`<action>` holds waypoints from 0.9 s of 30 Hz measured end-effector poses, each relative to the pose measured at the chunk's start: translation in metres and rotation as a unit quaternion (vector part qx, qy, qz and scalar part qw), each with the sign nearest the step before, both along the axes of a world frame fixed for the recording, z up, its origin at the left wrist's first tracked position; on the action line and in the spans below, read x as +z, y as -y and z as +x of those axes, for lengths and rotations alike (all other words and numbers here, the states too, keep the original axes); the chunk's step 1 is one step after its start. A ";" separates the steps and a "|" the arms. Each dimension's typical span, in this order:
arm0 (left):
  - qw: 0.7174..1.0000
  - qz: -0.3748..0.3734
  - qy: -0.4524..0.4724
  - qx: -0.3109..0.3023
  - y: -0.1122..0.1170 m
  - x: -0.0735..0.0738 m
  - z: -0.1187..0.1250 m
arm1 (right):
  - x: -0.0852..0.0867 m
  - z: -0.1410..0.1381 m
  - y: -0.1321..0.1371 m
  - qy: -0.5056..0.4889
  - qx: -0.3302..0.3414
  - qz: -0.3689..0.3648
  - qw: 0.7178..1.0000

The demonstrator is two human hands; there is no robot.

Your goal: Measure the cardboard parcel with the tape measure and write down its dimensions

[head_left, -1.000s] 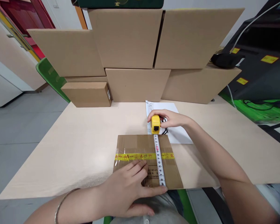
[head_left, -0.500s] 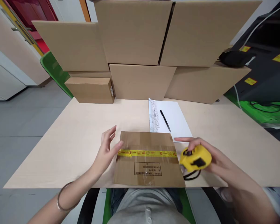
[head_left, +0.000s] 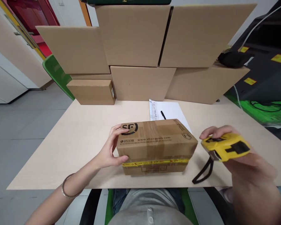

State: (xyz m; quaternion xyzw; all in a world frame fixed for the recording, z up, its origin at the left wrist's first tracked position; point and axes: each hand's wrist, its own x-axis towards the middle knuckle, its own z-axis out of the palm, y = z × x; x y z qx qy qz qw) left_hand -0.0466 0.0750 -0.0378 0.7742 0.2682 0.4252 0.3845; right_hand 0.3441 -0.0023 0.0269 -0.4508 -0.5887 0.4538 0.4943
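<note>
Your left hand [head_left: 110, 147] grips the left end of the cardboard parcel [head_left: 155, 145], thumb on the near face, fingers curled over the top edge. Your right hand [head_left: 243, 162] is closed around the yellow tape measure [head_left: 226, 147], held above the table at about 3 o'clock from the parcel and apart from it; the black wrist strap [head_left: 202, 172] hangs down from the case. No blade shows out of the case.

The parcel sits at the near middle of the table [head_left: 72, 147], tipped so that its printed face with the black logo is up and toward you, and the yellow-taped face is low at 6 o'clock.

At 12 o'clock just behind the parcel: white sheet of paper [head_left: 172, 112] with a black pen [head_left: 163, 115] lying on it, both partly hidden. Further at 12 o'clock, a wall of stacked cardboard boxes [head_left: 135, 40]; a smaller flat box [head_left: 91, 91] at 10 o'clock.
</note>
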 end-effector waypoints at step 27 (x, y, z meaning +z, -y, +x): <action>0.979 0.198 0.035 -0.033 -0.015 -0.047 0.003 | 0.028 0.015 -0.029 0.414 0.003 0.031 0.910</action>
